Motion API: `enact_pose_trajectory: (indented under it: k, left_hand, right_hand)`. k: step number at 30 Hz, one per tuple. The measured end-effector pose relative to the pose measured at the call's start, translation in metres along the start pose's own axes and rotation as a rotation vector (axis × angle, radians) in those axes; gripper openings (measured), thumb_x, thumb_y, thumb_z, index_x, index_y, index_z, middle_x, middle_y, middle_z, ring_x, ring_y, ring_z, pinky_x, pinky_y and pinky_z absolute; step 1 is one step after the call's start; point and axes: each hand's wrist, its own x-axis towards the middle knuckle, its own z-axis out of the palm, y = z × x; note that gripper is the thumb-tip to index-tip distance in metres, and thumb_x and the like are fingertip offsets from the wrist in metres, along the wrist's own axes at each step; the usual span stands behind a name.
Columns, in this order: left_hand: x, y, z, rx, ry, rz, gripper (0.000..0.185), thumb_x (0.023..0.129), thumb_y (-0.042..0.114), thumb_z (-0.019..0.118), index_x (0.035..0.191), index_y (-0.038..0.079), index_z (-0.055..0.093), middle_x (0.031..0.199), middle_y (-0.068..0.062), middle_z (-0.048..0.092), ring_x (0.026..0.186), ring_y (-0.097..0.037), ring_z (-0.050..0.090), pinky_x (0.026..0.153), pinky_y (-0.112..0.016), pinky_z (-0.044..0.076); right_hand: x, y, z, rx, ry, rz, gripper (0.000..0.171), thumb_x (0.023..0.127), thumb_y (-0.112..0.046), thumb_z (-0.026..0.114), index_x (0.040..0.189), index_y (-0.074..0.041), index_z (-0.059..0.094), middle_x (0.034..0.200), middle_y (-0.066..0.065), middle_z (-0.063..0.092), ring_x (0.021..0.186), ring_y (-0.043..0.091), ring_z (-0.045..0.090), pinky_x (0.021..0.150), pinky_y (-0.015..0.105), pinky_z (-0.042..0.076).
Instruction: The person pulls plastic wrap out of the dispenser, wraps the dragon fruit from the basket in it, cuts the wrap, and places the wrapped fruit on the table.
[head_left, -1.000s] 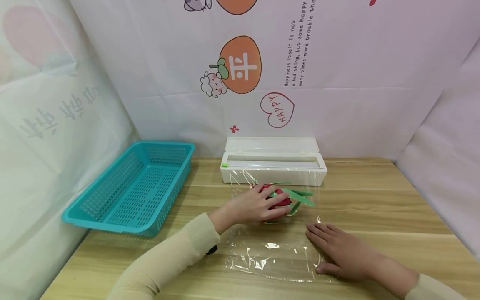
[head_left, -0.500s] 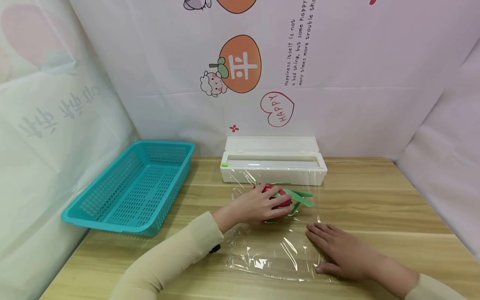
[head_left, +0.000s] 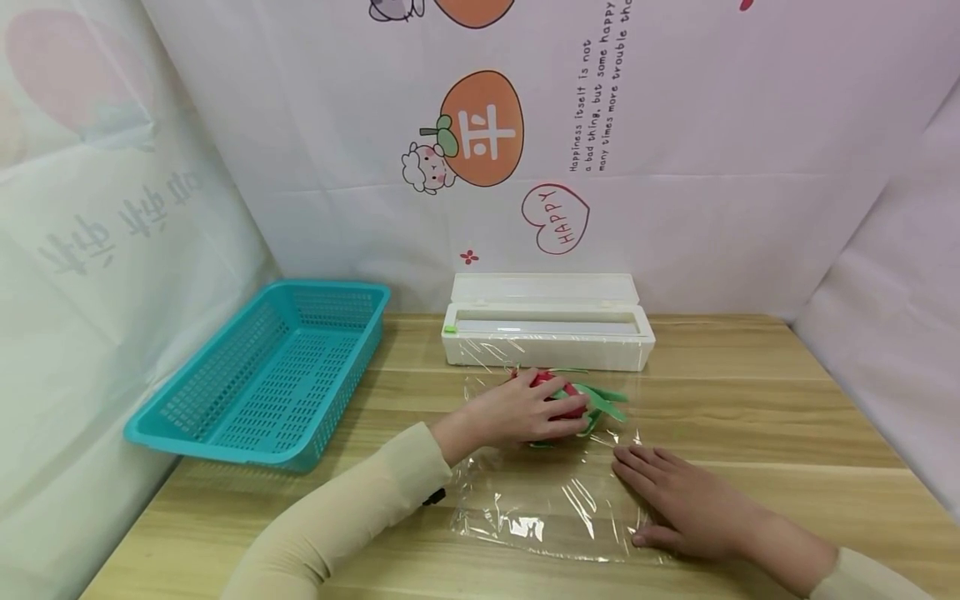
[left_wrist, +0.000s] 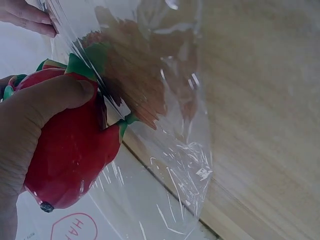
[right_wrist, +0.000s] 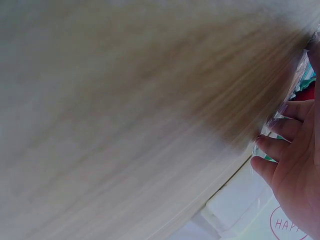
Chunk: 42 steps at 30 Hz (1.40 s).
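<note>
A red dragon fruit (left_wrist: 75, 145) with green leaf tips lies on a sheet of clear plastic wrap (head_left: 540, 508) spread over the table. My left hand (head_left: 510, 412) grips the fruit from above, and the left wrist view shows the thumb pressed along its side. At the sheet's right edge my right hand (head_left: 682, 504) rests flat, fingers straight, touching the wrap. Behind the fruit stands a white wrap dispenser box (head_left: 547, 352) with its lid raised; the sheet runs out over its front. The fruit's underside is hidden.
A blue-green plastic basket (head_left: 352, 367) stands on the left of the wooden table (head_left: 765, 400). A small green piece (head_left: 450, 329) sits at the dispenser's left end. White printed cloth (head_left: 675, 233) hangs behind and at both sides.
My left hand has shifted very slightly to the right, and the fruit has turned a little under it, its leaf tips pointing lower. The right hand has stayed put.
</note>
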Motion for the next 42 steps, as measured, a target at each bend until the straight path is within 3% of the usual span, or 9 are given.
enact_pose_trajectory:
  k: [11,18,23,27,31,35,42]
  left_hand:
    - [-0.0005,0.0047,-0.0020,-0.021,-0.024,0.006,0.055,0.100,0.026,0.053,0.150,0.033,0.031,0.156,0.000,0.028,0.137,-0.031,0.033,0.096,-0.048,0.046]
    - [0.0012,0.0056,-0.0060,-0.035,-0.075,0.023,0.058,0.100,0.026,0.053,0.152,0.034,0.028,0.157,0.001,0.024,0.139,-0.030,0.029,0.101,-0.049,0.041]
    - [0.0033,0.0059,-0.0073,-0.048,-0.085,0.027,0.062,0.097,0.026,0.058,0.151,0.033,0.029,0.158,0.000,0.023,0.140,-0.030,0.027,0.104,-0.051,0.038]
    - [0.0044,0.0061,-0.0075,-0.046,-0.093,0.032,0.062,0.097,0.027,0.058,0.152,0.032,0.029,0.159,0.000,0.022,0.141,-0.030,0.025,0.108,-0.051,0.032]
    - [0.0055,0.0068,-0.0075,-0.026,-0.099,0.037,0.056,0.101,0.024,0.049,0.153,0.033,0.029,0.159,0.000,0.021,0.143,-0.028,0.023,0.112,-0.050,0.026]
    - [0.0063,0.0077,-0.0084,-0.007,-0.112,0.036,0.052,0.104,0.022,0.041,0.153,0.033,0.027,0.160,0.000,0.021,0.144,-0.027,0.021,0.113,-0.049,0.024]
    - [0.0046,0.0078,-0.0080,-0.008,-0.087,0.037,0.051,0.105,0.021,0.042,0.153,0.031,0.028,0.160,-0.001,0.021,0.144,-0.027,0.022,0.113,-0.050,0.023]
  right_hand:
    - [-0.0003,-0.0001,-0.0012,0.008,-0.045,0.024,0.076,0.090,-0.059,0.057,0.134,0.003,0.053,0.138,0.019,0.051,0.124,0.036,0.050,0.112,0.023,0.001]
    - [0.0018,-0.0028,-0.0040,0.010,-0.098,0.064,0.076,0.091,-0.061,0.053,0.136,0.001,0.052,0.141,0.016,0.049,0.128,0.034,0.047,0.101,0.045,0.035]
    - [0.0025,-0.0031,-0.0048,0.013,-0.108,0.066,0.076,0.092,-0.061,0.052,0.137,0.001,0.052,0.142,0.016,0.048,0.128,0.034,0.046,0.097,0.051,0.040]
    - [0.0021,-0.0031,-0.0049,0.002,-0.093,0.060,0.077,0.091,-0.061,0.053,0.137,0.001,0.052,0.142,0.016,0.048,0.128,0.034,0.046,0.101,0.045,0.033]
    - [0.0009,-0.0018,-0.0024,0.001,-0.079,0.043,0.077,0.091,-0.060,0.055,0.138,0.001,0.050,0.142,0.017,0.047,0.127,0.035,0.046,0.113,0.032,0.010]
    - [-0.0002,-0.0001,0.0012,0.003,-0.069,0.026,0.079,0.090,-0.059,0.057,0.140,0.001,0.046,0.143,0.018,0.045,0.127,0.037,0.046,0.112,0.022,-0.009]
    - [0.0013,0.0005,-0.0013,-0.009,-0.049,0.012,0.078,0.090,-0.059,0.057,0.137,0.003,0.049,0.141,0.019,0.048,0.126,0.037,0.046,0.114,0.024,-0.007]
